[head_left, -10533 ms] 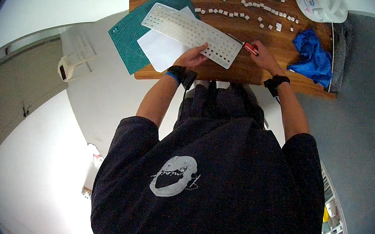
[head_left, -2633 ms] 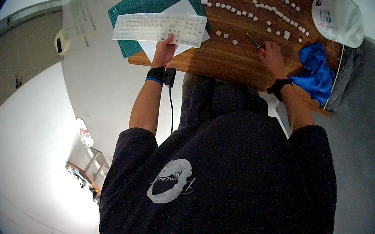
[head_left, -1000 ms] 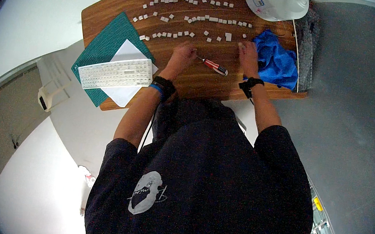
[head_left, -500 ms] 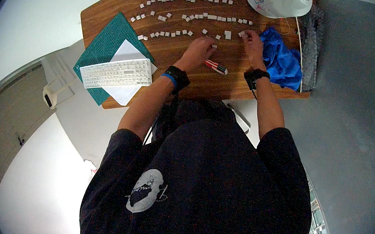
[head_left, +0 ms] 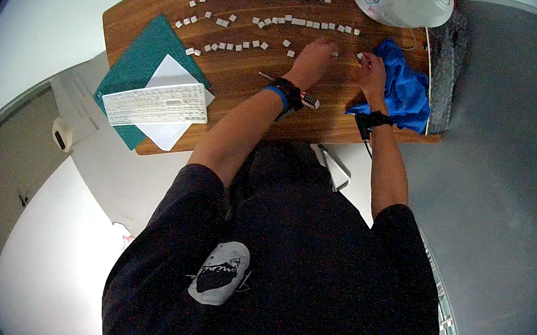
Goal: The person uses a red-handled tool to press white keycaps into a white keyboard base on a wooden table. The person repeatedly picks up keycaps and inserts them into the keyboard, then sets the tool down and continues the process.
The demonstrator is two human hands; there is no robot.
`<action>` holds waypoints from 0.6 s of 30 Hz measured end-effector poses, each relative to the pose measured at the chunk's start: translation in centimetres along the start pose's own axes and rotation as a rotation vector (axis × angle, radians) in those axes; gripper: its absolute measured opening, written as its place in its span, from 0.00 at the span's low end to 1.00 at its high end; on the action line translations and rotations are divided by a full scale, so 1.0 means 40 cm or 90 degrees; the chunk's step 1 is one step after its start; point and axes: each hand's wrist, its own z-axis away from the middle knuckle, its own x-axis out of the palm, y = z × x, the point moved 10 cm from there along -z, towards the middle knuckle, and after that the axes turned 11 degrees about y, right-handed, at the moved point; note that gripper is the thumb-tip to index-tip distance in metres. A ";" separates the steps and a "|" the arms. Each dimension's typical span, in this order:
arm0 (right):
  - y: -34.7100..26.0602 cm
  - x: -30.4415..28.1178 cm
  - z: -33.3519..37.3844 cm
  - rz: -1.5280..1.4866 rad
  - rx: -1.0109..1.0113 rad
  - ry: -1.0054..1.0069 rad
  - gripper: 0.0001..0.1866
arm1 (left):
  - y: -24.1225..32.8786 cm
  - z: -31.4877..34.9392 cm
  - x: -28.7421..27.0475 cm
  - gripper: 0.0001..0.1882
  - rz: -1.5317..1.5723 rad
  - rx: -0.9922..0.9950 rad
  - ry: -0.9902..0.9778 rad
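My left hand (head_left: 314, 62) is stretched over the wooden table, fingers bent together, with a small white keycap (head_left: 335, 55) at its fingertips. Just to the right, my right hand (head_left: 372, 76) pinches another white keycap (head_left: 360, 56) between thumb and fingers beside a blue cloth (head_left: 401, 93). Loose white keycaps lie in uneven rows beyond and left of my hands, among them a long bar-shaped one (head_left: 298, 21). Under my left wrist a slim tool with a red and dark handle (head_left: 310, 100) is partly hidden. Whatever lies beneath my left palm cannot be seen.
A white keyboard (head_left: 156, 104) rests on white paper (head_left: 171, 73) and a green cutting mat (head_left: 135, 58) at the table's left. A large whitish plastic container (head_left: 405, 6) stands at the back right. The table's front edge curves close to my body.
My left hand has moved right and slightly away from me, covering where a larger keycap lay. My right hand has shifted slightly right and nearer, a keycap still in its fingers.
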 end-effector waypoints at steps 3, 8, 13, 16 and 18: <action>0.018 -0.005 0.009 0.083 0.020 -0.043 0.12 | 0.025 -0.014 0.019 0.16 -0.060 0.043 0.043; -0.070 -0.020 0.016 0.064 -0.124 -0.022 0.11 | 0.002 -0.040 0.072 0.16 -0.176 0.075 0.048; -0.024 0.011 0.016 -0.134 -0.039 -0.038 0.11 | 0.010 -0.038 0.054 0.15 -0.169 0.096 0.069; 0.038 0.040 0.012 -0.296 0.043 -0.021 0.14 | 0.026 -0.039 0.028 0.14 -0.133 0.117 0.082; -0.066 0.033 0.008 0.025 -0.145 -0.033 0.16 | 0.010 -0.035 0.017 0.14 -0.137 0.099 0.077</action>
